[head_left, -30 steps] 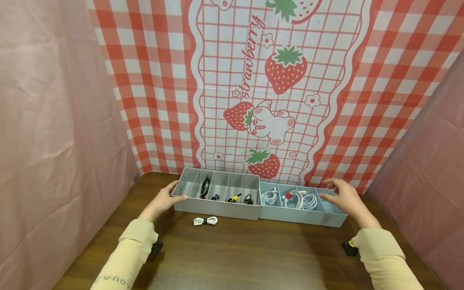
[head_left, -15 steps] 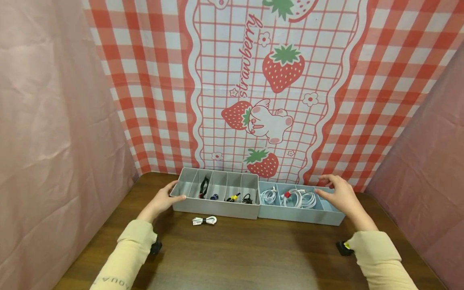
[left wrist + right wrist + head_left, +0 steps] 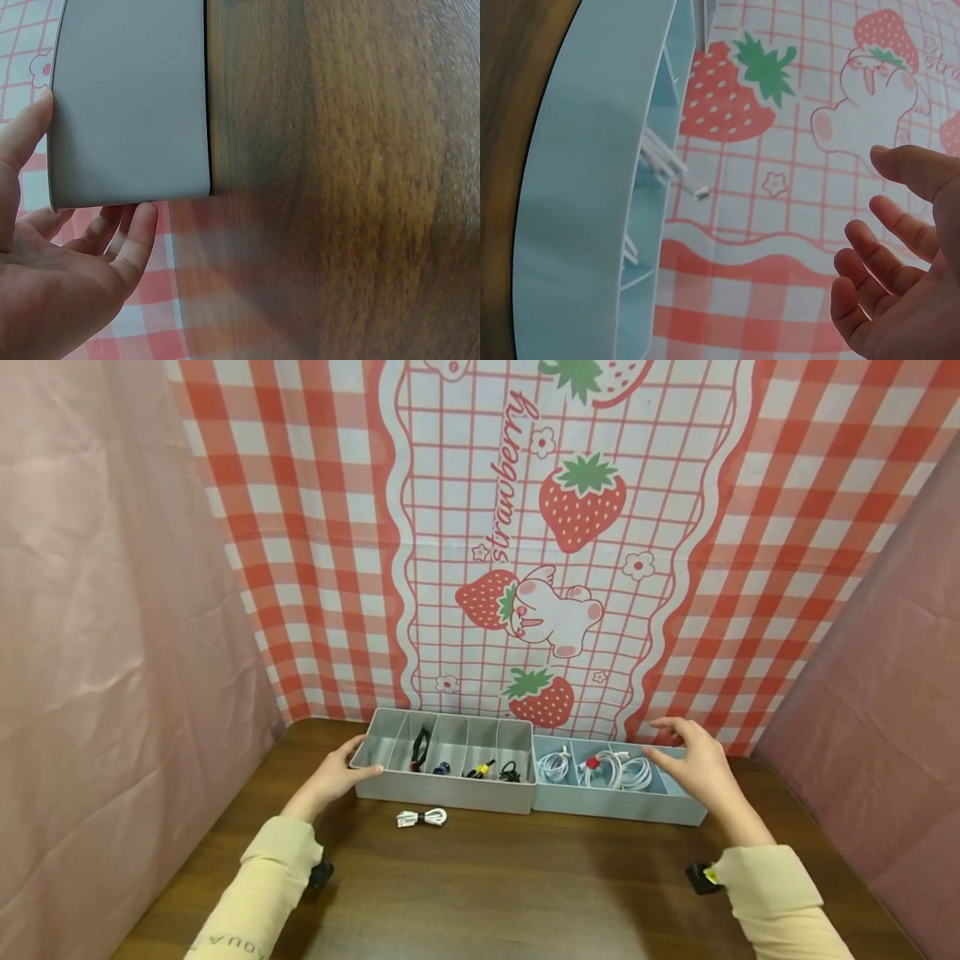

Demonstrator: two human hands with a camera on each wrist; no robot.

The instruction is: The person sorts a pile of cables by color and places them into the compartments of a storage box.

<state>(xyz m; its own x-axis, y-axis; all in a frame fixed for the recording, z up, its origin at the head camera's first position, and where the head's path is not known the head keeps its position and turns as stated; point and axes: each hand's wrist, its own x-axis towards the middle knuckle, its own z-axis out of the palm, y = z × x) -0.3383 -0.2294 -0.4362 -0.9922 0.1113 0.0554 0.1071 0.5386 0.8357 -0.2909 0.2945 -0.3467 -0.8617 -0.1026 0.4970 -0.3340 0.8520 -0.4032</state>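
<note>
A grey divided box point(image 3: 442, 789) stands at the back of the table, black cords and small plugs in its compartments. My left hand point(image 3: 335, 777) holds its left front corner, thumb on the rim and fingers against the end wall in the left wrist view. Butted against it on the right is a lower light blue divided box point(image 3: 618, 804) with coiled white cables point(image 3: 636, 774), one bearing a red tie. My right hand point(image 3: 695, 766) hovers above that box's right end, fingers spread and loosely bent with nothing between them; the right wrist view shows it apart from the box.
A bundled white cable point(image 3: 422, 817) with a black tie lies on the brown wooden table point(image 3: 510, 893), in front of the grey box. Behind the boxes hangs a strawberry-print cloth point(image 3: 525, 610). Pink curtains point(image 3: 127, 652) close off both sides.
My right hand has shifted slightly left and up, away from the blue box's right end. My left hand keeps its place on the grey box, and the boxes stay put.
</note>
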